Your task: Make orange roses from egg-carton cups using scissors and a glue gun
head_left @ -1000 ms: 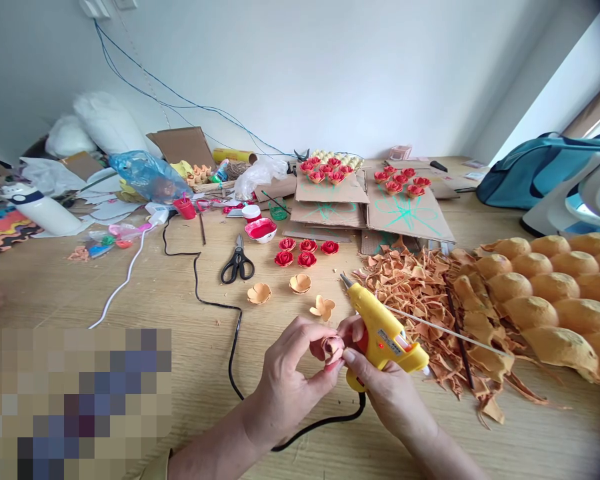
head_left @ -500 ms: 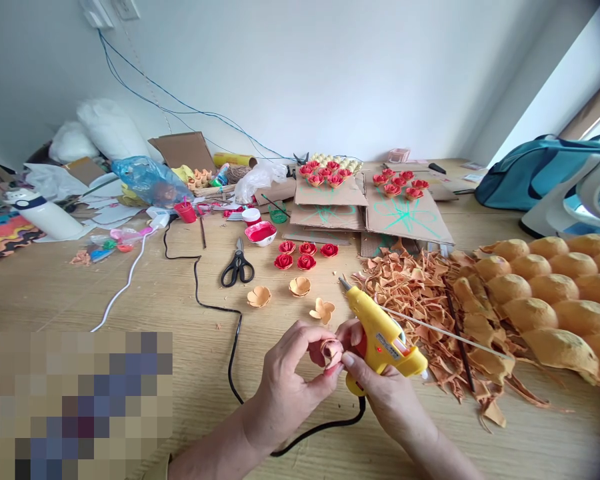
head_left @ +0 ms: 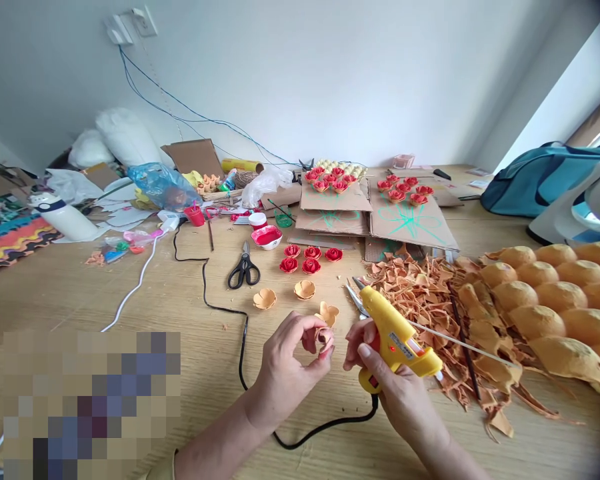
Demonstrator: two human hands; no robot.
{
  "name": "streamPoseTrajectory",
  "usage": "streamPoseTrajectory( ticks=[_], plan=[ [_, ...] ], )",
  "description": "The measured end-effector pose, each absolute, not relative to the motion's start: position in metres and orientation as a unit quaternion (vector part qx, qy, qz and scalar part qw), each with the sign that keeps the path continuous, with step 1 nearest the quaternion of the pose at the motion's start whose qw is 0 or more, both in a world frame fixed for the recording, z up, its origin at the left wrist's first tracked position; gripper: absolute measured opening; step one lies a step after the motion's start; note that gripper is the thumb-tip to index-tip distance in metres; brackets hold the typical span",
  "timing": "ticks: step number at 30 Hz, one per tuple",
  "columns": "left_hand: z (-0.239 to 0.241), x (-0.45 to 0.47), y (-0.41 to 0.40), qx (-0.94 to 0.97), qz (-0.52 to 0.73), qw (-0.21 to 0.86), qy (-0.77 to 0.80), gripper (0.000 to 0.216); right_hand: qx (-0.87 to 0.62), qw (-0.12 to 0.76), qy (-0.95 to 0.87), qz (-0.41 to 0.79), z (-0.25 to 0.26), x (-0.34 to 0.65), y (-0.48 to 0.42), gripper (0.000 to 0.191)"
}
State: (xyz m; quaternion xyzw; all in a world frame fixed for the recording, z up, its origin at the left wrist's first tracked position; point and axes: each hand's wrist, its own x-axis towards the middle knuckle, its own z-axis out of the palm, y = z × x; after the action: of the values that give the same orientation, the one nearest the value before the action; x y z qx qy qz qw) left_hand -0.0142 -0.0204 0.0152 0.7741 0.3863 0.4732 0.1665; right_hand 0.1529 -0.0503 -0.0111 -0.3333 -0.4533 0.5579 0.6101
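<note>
Between the thumb and fingers of my left hand [head_left: 293,363] is a small curled egg-carton flower piece [head_left: 323,338], pinkish-brown with a dark hollow at its middle. My right hand [head_left: 387,373] is wrapped round the handle of a yellow glue gun [head_left: 397,333], its nozzle pointing away to the upper left and a small red light lit on its side. The two hands are apart. Just beyond them lie uncoloured petal cups [head_left: 265,299], one of them, a flatter cutout [head_left: 327,313], right behind the left fingertips. Red roses [head_left: 311,266] sit in a group farther back.
Black scissors [head_left: 243,267] and a bowl of red paint [head_left: 267,237] stand behind. Orange scraps [head_left: 420,293] and an egg tray [head_left: 565,287] fill the right side. A black cord [head_left: 325,430] runs below the hands. Cardboard sheets [head_left: 410,223] hold more red roses at the back.
My right hand, with the glue gun, has drawn away to the right from the flower piece, which stays in my left hand. The view has shifted slightly.
</note>
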Motion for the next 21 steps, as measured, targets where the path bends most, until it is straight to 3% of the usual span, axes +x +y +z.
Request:
streamPoseTrajectory(
  ticks=[21],
  plan=[
    [0.011,-0.012,-0.021,0.785,0.468,0.164,0.371,0.023,-0.342,0.585,-0.331,0.657,-0.024,0.138,-0.049,0.028]
  ],
)
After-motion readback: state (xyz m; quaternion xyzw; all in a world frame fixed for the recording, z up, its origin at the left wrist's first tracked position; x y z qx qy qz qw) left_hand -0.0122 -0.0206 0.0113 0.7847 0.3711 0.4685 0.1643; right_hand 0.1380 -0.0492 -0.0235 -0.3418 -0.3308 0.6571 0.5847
